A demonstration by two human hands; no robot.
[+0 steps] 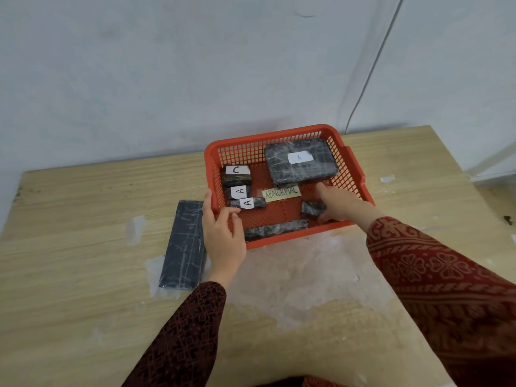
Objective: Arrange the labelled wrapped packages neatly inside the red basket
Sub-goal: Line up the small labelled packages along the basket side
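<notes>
The red basket (279,135) sits on a wooden table. Inside it a large dark wrapped package labelled A (300,162) leans at the back right. Three small packages line the left side: one labelled C (236,174) and two labelled A (240,191) (248,203). A yellow slip reading ABNORMAL (281,193) lies on the floor of the basket. A long thin package (275,229) lies along the front wall. My right hand (339,205) is inside the basket, fingers closed on a small unlabelled package (312,209). My left hand (223,233) rests over the basket's front left corner, fingers apart.
A long dark wrapped package (184,244) lies on the table left of the basket, beside my left hand. Pale tape residue patches mark the table (83,191). A white wall stands close behind the basket, with a thin cable hanging at right.
</notes>
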